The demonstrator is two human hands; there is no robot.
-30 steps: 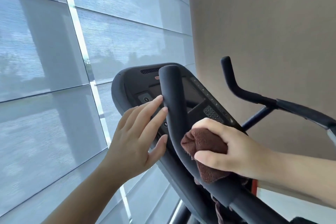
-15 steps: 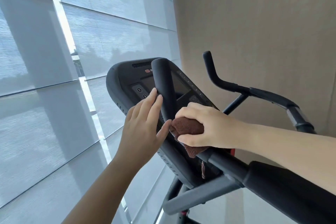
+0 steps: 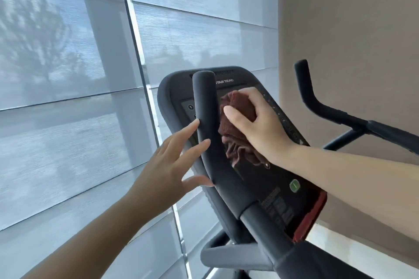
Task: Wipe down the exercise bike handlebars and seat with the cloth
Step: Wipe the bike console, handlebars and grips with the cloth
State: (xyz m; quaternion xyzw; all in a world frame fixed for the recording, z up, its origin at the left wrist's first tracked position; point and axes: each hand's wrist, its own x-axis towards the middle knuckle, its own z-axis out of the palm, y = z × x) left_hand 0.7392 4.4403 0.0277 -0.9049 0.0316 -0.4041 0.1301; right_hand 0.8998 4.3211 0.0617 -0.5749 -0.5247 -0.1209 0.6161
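Landmark: near handlebar (image 3: pixel 205 106). The console (image 3: pixel 278 199) is behind it and the far handlebar (image 3: pixel 317 102) is well right of it.

Change: my right hand (image 3: pixel 256 124) has climbed from the bend to the upper grip, on its right side. I judge the lower stretch wiped; the tip, far bar and seat remain, and the seat is out of view.

The bar's long axis rises from lower right and curves near upright, with the rounded end pointing up.

My right fingers curl round the bunched brown cloth (image 3: pixel 235 106), whose tail hangs below. My left hand (image 3: pixel 167 165) is spread, with straight fingertips touching the bar's left side and holding nothing.
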